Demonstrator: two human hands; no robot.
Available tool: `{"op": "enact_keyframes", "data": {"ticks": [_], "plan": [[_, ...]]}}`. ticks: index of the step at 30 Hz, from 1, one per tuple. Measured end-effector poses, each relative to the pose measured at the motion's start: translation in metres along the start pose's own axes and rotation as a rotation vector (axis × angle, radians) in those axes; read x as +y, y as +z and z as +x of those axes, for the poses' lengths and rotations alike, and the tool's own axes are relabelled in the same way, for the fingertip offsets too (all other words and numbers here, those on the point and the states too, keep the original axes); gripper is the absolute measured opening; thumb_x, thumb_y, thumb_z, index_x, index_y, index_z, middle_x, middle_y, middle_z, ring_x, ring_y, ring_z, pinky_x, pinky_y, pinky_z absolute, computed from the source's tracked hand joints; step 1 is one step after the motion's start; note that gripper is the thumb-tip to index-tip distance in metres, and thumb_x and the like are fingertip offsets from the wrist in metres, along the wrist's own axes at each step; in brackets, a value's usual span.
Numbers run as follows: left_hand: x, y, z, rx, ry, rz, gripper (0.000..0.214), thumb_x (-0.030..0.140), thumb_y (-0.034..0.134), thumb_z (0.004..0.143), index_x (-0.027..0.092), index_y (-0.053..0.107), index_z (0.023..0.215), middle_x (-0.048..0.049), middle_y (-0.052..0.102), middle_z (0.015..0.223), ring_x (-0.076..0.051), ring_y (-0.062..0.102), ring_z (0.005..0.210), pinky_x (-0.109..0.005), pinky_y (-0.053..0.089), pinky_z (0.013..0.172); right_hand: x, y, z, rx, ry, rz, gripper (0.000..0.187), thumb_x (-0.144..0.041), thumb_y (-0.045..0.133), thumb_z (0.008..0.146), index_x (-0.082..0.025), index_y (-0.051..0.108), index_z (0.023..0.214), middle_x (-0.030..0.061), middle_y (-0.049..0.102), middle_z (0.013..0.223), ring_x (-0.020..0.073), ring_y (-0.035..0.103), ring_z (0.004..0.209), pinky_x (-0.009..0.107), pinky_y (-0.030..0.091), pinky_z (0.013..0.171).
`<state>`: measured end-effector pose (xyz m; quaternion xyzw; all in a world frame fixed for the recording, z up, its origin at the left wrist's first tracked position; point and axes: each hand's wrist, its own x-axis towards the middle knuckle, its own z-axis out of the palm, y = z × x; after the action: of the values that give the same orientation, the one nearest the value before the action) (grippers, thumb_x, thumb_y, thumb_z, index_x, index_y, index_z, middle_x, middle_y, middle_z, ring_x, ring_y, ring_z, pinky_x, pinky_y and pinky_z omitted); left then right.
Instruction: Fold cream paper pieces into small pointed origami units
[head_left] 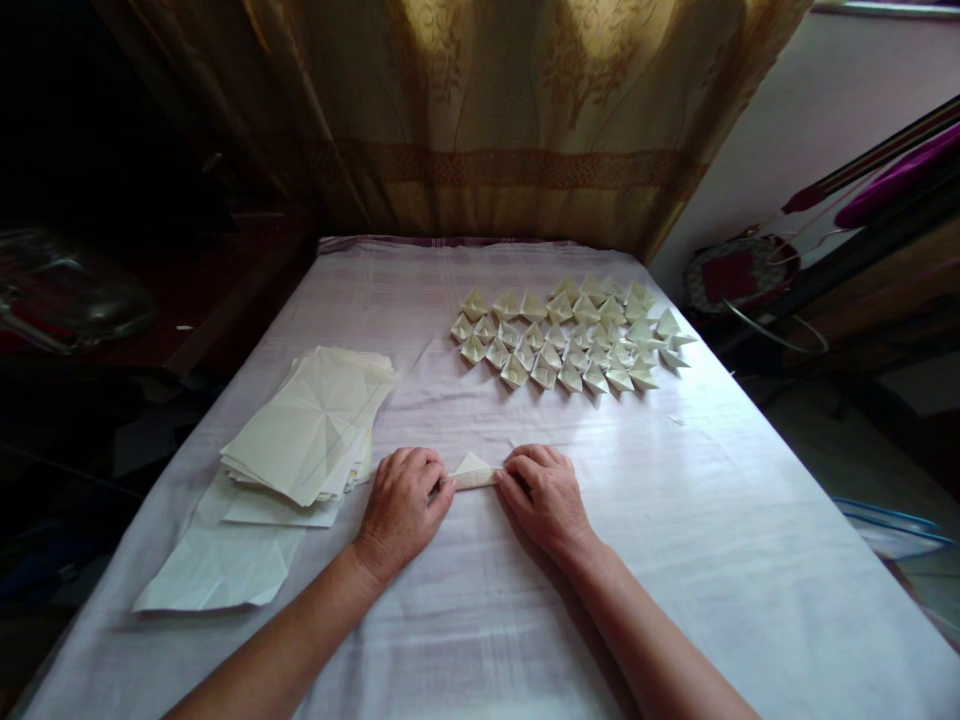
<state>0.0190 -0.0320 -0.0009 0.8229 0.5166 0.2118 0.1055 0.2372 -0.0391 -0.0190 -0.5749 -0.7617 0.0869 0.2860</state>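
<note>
A small folded paper boat [474, 474] lies flat on the cloth between my hands, its pointed peak facing away from me. At its left end, my left hand [409, 490] is closed, thumb and fingers pinching the paper. My right hand [546, 490] grips the opposite end the same way, fingers curled. The tips of the paper are hidden under my fingers. Left of my left hand is a stack of creased paper sheets [315, 425], with fold lines meeting in a star on the top one.
Rows of finished paper boats [562, 340] stand at the far right of the table. A loose creased sheet [217, 560] sticks out under the stack. A pale checked cloth [480, 620] covers the table, and a patterned curtain [487, 120] hangs behind it.
</note>
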Motion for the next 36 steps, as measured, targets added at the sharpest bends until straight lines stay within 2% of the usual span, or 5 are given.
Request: {"op": "enact_keyframes", "data": {"ticks": [12, 36], "plan": [[0.0023, 0.0003, 0.0035, 0.019, -0.012, 0.089, 0.013, 0.024, 0.064, 0.085, 0.02, 0.057, 0.075, -0.0052, 0.065, 0.095, -0.023, 0.055, 0.092, -0.038, 0.043, 0.08, -0.0071, 0.001, 0.0026, -0.003, 0.072, -0.085, 0.024, -0.031, 0.06, 0.091, -0.021, 0.061, 0.069, 0.0036, 0.065, 0.083, 0.0194, 0.055, 0.082, 0.034, 0.034, 0.076], [0.0026, 0.0006, 0.0058, 0.005, -0.02, 0.093, 0.017, 0.022, 0.066, 0.083, 0.02, 0.054, 0.071, -0.0042, 0.064, 0.092, -0.023, 0.054, 0.089, -0.038, 0.041, 0.077, -0.0087, 0.0038, 0.0019, 0.029, 0.085, -0.08, 0.026, -0.032, 0.058, 0.092, -0.021, 0.059, 0.068, 0.0037, 0.065, 0.083, 0.0195, 0.055, 0.082, 0.034, 0.034, 0.075]]}}
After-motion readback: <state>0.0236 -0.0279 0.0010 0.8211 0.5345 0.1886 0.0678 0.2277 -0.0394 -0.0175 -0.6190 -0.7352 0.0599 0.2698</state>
